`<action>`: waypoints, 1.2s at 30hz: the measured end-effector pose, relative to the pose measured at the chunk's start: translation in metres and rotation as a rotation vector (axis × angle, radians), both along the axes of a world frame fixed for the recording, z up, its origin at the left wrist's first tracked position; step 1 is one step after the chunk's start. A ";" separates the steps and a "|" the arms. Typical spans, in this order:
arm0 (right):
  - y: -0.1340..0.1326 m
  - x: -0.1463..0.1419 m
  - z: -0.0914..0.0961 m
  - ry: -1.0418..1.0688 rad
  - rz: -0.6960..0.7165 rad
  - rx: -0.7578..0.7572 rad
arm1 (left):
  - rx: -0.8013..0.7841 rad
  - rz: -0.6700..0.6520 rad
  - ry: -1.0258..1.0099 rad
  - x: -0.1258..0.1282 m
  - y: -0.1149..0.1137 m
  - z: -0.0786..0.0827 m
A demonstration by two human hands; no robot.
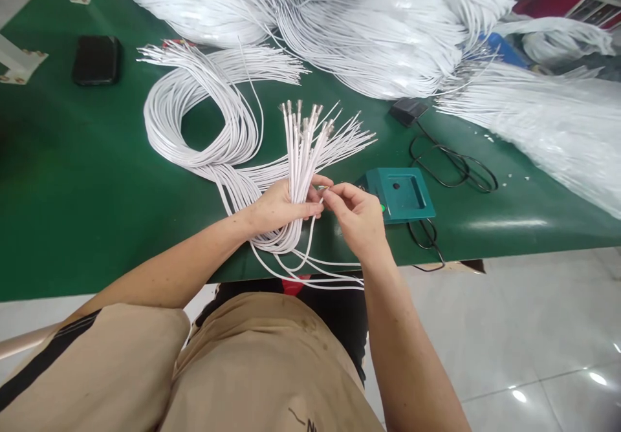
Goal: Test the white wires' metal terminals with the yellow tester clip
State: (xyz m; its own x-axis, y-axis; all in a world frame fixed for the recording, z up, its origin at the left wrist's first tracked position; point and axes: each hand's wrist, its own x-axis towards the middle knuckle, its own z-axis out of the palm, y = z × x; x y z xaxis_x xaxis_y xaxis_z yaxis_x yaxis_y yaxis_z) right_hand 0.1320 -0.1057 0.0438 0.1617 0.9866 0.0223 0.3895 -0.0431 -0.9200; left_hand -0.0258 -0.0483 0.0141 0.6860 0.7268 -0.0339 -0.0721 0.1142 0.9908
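Observation:
My left hand [279, 205] is closed around a bunch of thin white cables [297, 160] that fan upward, several ending in small metal connectors [303, 116]. My right hand [356, 215] pinches the metal tip of one cable [324, 190] right beside the left fingers. The cable bunch runs back into a looped coil [194, 128] lying on the green table [87, 180]. A small teal box device [400, 193] with a dark hole on top sits just right of my right hand.
Large heaps of white cables [369, 24] cover the table's back and right side. A black rectangular object [97, 60] lies at the far left. A black pedal-like block [407, 110] and black cord [456, 167] lie behind the teal box. The table edge runs close to my lap.

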 end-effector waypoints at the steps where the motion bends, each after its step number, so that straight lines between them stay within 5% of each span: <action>1: -0.001 0.000 -0.003 -0.109 -0.004 0.052 | -0.055 0.000 -0.010 0.000 0.000 0.000; 7: 0.003 0.006 -0.017 -0.963 0.094 0.333 | -0.347 0.025 -0.110 0.000 0.003 0.000; 10: 0.011 0.018 -0.011 -1.108 0.160 0.328 | -0.329 0.088 -0.064 0.002 0.005 0.000; 20: 0.034 0.059 -0.004 -1.042 0.390 0.125 | -0.186 0.202 0.161 0.012 0.007 -0.006; 28: 0.030 0.044 -0.001 -0.824 0.309 0.157 | -0.195 0.173 0.092 0.013 0.008 -0.011; 36: 0.033 0.023 0.004 -0.490 0.215 0.003 | -0.172 0.134 0.049 0.011 0.005 -0.004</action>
State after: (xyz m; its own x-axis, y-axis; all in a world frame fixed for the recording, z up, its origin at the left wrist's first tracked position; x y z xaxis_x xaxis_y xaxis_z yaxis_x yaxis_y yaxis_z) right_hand 0.1555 -0.0730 0.0475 -0.0737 0.9962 0.0472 0.7730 0.0869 -0.6284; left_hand -0.0144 -0.0436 0.0103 0.5780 0.7920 -0.1965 -0.0502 0.2749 0.9602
